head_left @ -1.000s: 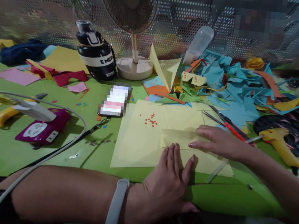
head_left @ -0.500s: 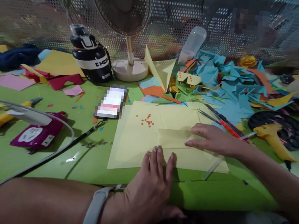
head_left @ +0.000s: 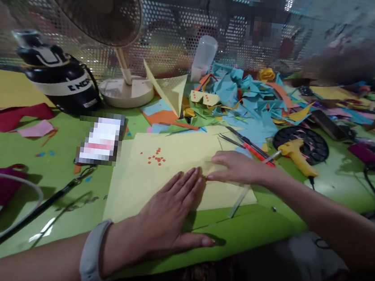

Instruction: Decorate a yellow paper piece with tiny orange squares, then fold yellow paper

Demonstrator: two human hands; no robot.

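My left hand (head_left: 169,206) lies palm down with its fingers stretched over the front part of the pale yellow paper (head_left: 128,188); its thumb reaches to the right above the green table edge. Just beyond those fingertips, my right hand (head_left: 235,166) has its bent fingers and thumb on a folded piece of the same yellow paper, mostly covered by both hands. Small orange-red paper squares (head_left: 157,158) are scattered on the sheet, left of the hands. A translucent glue stick (head_left: 239,201) lies below my right wrist.
A yellow glue gun (head_left: 294,153) rests by a round black tray (head_left: 318,148) on the right. Tweezers (head_left: 231,141) and a red-handled tool (head_left: 258,154) lie behind my right hand. A phone (head_left: 101,142), black bottle (head_left: 61,74), fan (head_left: 125,90) and blue paper scraps (head_left: 229,84) surround the sheet.
The view has swung to the right. My left hand has slid forward onto the folded paper, close to my right fingertips. My right hand stays at the folded piece.
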